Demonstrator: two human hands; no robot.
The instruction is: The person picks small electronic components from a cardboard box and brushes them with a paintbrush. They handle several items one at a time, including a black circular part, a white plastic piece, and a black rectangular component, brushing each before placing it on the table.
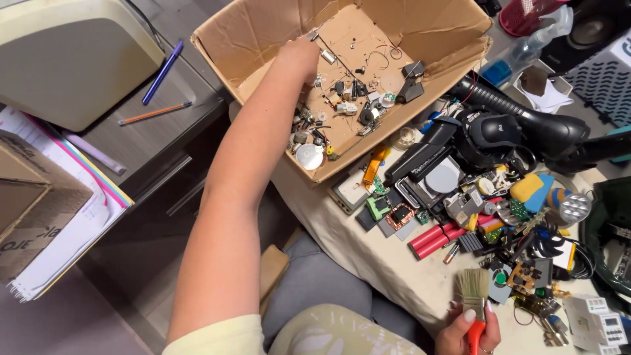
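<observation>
Two hands are at work, well apart. The right hand [468,332], low at the near edge of the bench [368,256], has its grip clenched round the orange handle of a paintbrush [474,299]; thumb and fingers wrap the handle just under the metal ferrule, and the pale bristles stand upright above the hand, clear of everything else. The left hand [299,56] reaches far forward at the end of a long bare arm, down into a cardboard box [420,26]. Its back faces the camera and its fingers are hidden on the far side, so whether that grip is loose or closed on anything cannot be told.

The cardboard box lies open, flaps spread, tilted on the far left part of the bench. On its floor sit many small parts: dark plastic bits, thin wires, tiny motors, and a round white disc [309,156] near the lower corner.

Right of the box, a heap of electronic scrap [460,197] covers the cloth: green circuit boards, red cylindrical cells [435,239], a black handset-like casing, and a small torch head [573,208]. A blue pen [163,71] and an orange pencil [154,113] lie on the dark desk [131,138] to the left.
</observation>
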